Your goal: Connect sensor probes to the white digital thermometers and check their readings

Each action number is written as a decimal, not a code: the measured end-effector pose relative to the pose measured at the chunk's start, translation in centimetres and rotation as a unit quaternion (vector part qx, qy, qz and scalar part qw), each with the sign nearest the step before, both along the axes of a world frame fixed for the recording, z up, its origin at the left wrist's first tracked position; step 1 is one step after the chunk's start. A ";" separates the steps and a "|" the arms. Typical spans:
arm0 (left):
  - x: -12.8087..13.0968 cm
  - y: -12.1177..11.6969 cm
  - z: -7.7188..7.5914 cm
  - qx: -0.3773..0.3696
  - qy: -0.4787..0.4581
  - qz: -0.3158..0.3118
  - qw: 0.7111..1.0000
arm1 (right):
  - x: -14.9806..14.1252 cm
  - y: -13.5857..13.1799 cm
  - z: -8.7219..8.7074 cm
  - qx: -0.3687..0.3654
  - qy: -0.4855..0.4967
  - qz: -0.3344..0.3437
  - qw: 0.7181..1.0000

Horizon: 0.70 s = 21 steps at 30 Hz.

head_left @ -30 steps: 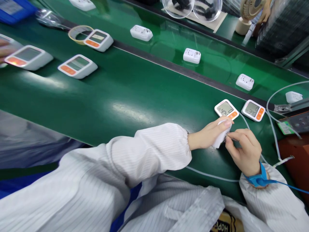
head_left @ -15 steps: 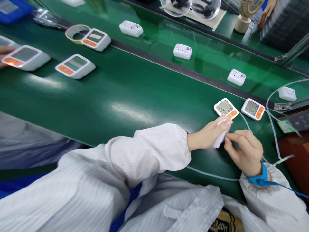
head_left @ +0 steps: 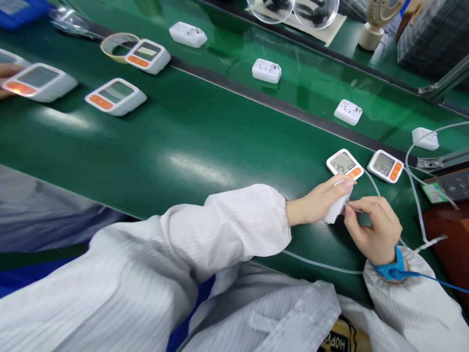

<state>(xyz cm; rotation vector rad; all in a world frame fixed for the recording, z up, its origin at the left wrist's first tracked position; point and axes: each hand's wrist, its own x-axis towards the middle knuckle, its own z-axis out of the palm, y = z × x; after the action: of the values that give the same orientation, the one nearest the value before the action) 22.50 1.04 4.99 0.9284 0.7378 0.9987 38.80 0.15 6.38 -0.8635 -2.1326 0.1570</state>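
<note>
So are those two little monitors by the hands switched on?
On. Both monitors show dark digits on their screens; the left hand holds another white unit.

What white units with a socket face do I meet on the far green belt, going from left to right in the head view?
Four small white plastic socket units: the first → the second → the third → the fourth, beside a clear tube.
</note>
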 end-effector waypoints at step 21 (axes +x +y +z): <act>-0.1 -0.1 -0.3 0.067 0.073 0.008 0.995 | -0.4 0.0 0.1 -0.023 0.001 0.026 0.999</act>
<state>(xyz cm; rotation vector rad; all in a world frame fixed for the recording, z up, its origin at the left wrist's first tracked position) 22.41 0.92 4.68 1.1235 0.8089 1.0121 38.42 0.12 6.51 -0.8351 -2.1587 0.2340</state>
